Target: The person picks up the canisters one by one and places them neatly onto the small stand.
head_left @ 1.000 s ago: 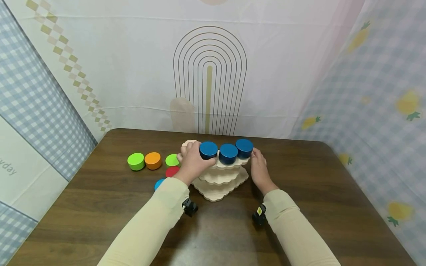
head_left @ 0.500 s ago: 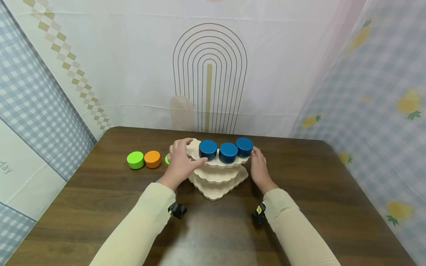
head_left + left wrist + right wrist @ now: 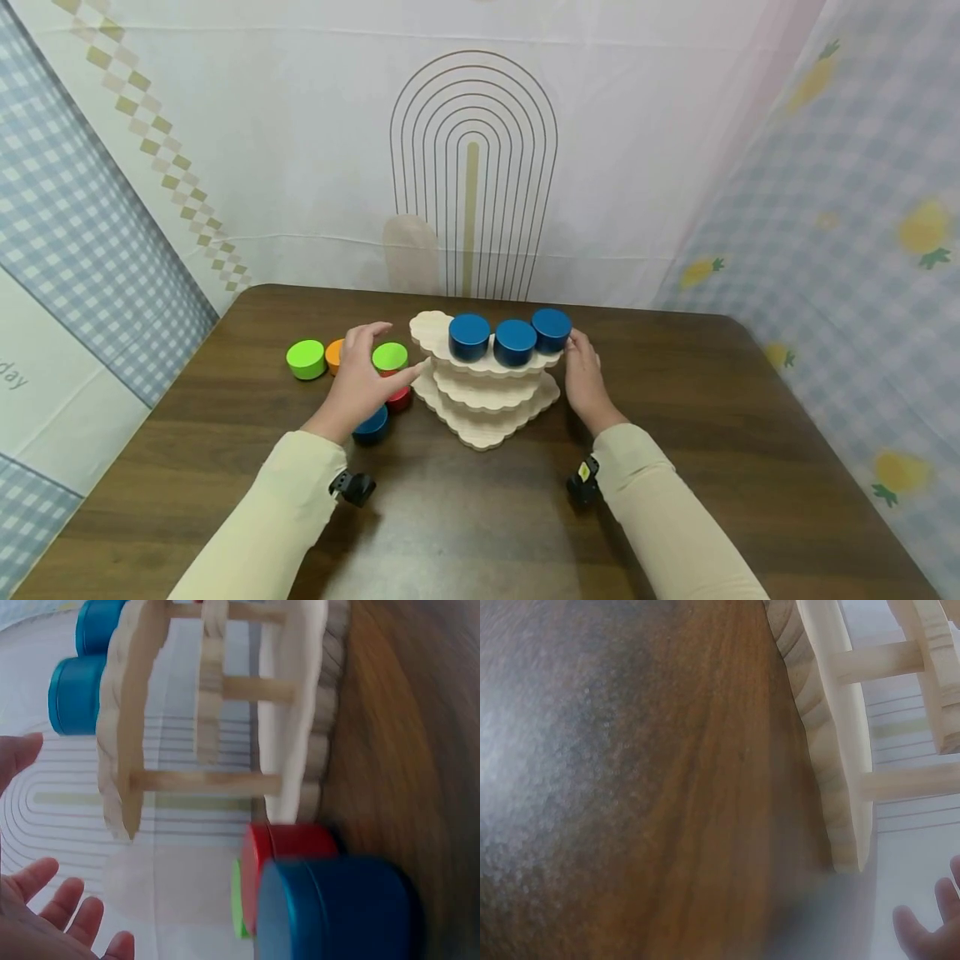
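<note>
A pale wooden stand with tiers of scalloped shelves (image 3: 480,396) sits mid-table in the head view. Three dark blue round tins stand on its top shelf: a left tin (image 3: 469,337), a middle tin (image 3: 514,343) and a right tin (image 3: 551,331). My left hand (image 3: 352,392), thumb and fingers spread, holds nothing and hovers left of the stand. Close by it are a green tin (image 3: 390,357), a red tin (image 3: 400,398) and a blue tin (image 3: 345,911). My right hand (image 3: 588,383) is at the stand's right end, fingertips by the right blue tin; contact is unclear.
Farther left on the brown table (image 3: 675,400) stand another green tin (image 3: 306,360) and an orange tin (image 3: 333,357), partly behind my left hand. A printed white cloth (image 3: 637,167) hangs behind the table's far edge.
My left hand has let go of the left blue tin on the top shelf and moved left and toward me, fingers spread. My right hand has stayed in place.
</note>
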Motion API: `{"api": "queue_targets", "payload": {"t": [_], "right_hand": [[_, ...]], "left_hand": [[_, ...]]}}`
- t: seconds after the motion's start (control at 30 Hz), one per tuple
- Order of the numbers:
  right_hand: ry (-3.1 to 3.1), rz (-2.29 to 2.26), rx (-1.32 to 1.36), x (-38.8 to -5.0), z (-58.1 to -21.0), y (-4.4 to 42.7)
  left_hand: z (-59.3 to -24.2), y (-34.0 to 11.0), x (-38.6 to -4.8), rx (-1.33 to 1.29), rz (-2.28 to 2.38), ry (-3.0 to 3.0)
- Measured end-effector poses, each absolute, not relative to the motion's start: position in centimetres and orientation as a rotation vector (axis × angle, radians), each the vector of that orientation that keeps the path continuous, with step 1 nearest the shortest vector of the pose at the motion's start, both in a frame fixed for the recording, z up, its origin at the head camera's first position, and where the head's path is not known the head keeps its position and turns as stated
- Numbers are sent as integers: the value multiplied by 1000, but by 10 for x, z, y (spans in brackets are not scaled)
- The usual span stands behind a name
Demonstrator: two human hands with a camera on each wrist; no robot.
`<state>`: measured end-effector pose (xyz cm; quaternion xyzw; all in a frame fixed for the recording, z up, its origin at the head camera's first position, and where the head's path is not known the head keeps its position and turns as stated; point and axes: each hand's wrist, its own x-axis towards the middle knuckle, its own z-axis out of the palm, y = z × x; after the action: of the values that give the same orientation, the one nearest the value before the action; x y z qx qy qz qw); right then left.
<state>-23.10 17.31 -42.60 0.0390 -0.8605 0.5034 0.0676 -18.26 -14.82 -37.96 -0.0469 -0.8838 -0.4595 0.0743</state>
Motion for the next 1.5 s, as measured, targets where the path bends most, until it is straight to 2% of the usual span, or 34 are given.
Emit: {"api": "queue_targets", "payload": {"t": [0.8,1.5], "right_hand": [[-2627,1505,98,-232,-425,173],[-2604,1537,112,-232,-425,173]], "left_hand": [[-407,-196,-166,-242,-1296,-2901],[-439,-207,-163,-282,-1247,-3010]]}}
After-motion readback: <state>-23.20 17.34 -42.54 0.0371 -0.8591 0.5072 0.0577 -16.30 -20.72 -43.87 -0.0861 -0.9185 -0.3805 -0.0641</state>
